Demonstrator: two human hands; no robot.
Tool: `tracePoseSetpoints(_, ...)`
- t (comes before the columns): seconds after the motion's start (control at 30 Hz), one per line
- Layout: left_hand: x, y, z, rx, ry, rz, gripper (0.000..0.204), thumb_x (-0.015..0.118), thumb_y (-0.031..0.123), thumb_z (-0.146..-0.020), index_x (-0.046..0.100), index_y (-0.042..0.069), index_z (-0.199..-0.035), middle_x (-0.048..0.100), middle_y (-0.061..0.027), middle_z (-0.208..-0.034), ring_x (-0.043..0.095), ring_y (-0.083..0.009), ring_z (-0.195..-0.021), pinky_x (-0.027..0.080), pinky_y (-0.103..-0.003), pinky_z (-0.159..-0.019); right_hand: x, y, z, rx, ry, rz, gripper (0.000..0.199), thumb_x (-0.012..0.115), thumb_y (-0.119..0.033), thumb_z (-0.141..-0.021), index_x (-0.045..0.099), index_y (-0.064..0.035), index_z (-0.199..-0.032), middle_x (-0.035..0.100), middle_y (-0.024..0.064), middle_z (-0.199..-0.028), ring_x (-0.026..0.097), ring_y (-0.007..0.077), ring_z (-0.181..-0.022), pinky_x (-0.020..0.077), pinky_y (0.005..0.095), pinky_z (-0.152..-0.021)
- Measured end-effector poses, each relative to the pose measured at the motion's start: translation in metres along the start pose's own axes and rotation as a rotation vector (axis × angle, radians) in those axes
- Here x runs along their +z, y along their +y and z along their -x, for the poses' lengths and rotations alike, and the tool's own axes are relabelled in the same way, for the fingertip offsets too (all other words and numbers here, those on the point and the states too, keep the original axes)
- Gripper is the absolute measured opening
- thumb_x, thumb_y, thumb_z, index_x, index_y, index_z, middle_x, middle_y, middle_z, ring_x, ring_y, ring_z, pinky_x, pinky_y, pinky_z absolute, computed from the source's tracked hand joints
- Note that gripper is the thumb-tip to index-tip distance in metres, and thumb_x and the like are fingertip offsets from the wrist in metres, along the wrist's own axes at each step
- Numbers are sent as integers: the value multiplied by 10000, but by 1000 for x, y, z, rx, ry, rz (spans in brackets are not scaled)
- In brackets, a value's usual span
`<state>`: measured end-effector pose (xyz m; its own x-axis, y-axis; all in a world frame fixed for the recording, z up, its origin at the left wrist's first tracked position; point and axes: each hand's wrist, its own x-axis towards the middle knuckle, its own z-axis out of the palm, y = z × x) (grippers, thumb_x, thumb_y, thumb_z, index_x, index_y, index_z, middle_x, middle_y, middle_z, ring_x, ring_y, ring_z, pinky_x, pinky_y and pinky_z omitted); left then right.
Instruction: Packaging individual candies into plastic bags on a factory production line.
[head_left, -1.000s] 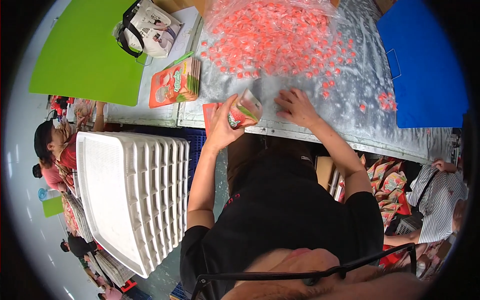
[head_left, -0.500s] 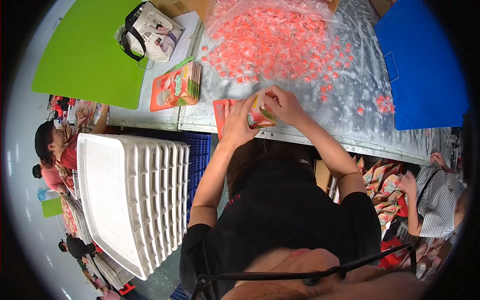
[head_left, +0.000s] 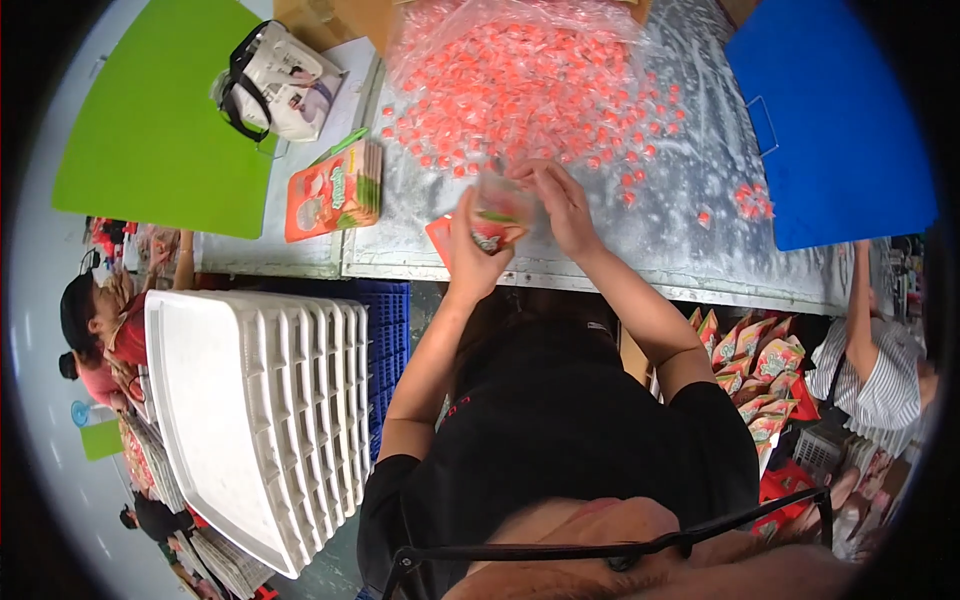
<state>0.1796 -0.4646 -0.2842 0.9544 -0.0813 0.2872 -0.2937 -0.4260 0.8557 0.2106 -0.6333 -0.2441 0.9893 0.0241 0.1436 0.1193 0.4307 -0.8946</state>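
Note:
My left hand [head_left: 476, 250] is wrapped round a red and green stand-up pouch [head_left: 497, 215], held tilted up above the table's near edge. At the pouch's upper end, the bent fingers of my right hand [head_left: 562, 205] are closed on its rim; motion blurs this spot. Beside my left wrist a flat red pouch [head_left: 437, 236] lies on the table, partly hidden by the hand. Just beyond my hands spreads a big heap of small clear-wrapped red candies [head_left: 520, 85]. A stack of flat pouches [head_left: 335, 190] lies to the left, with a green pen-like thing behind it.
The metal table [head_left: 640, 245] carries a few loose candies [head_left: 752, 202] on the right. A green panel [head_left: 160, 120] and a blue panel [head_left: 830, 130] flank it. A white bag [head_left: 290, 80] stands back left. Stacked white trays [head_left: 215, 400] are at lower left, filled pouches [head_left: 765, 360] at lower right. Co-workers are on both sides.
The pouch in my left hand has been lifted and tipped upright, uncovering part of the red pouch below. My right hand has shifted to its upper end. The whole view has shifted slightly.

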Motion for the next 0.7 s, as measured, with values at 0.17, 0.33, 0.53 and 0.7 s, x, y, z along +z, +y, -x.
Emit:
tracePoseSetpoints(0.17, -20, -3, 6, -122, 170, 321, 851, 783, 30, -673, 316, 8, -1385, 465, -135, -1262, 477, -249, -1164, 390, -369, -1019, -99, 9, -5, -464, 145, 1358, 370, 607, -372, -936, 622, -120, -1207, 559, 101, -1291, 483, 344, -1247, 330, 506, -1080)
tracePoseSetpoints(0.33, -25, -1, 6, -95, 114, 398, 825, 771, 9, -712, 297, 10, -1388, 453, -129, -1274, 474, -227, -1167, 385, -360, -1028, -151, 32, -11, -272, 307, 1799, 482, 645, -455, -877, 602, -212, -1292, 430, 107, -1455, 359, 404, -1343, 255, 598, -1094)
tracePoseSetpoints(0.53, -26, -2, 11, -78, 101, 352, 814, 765, 22, -724, 296, 15, -1390, 452, -121, -1272, 467, -222, -1166, 380, -359, -1027, -149, 50, 4, -241, 96, 1673, 491, 607, -439, -904, 560, -243, -1352, 413, 114, -1476, 345, 402, -1358, 208, 591, -1123)
tracePoseSetpoints(0.7, -34, -3, 13, -101, 101, 291, 866, 786, 24, -677, 295, 5, -1391, 460, -139, -1267, 478, -231, -1170, 397, -359, -1018, -164, 44, 25, -102, 41, 1185, 472, 486, -384, -989, 498, -177, -1412, 490, 134, -1427, 379, 335, -1362, 246, 493, -1139)
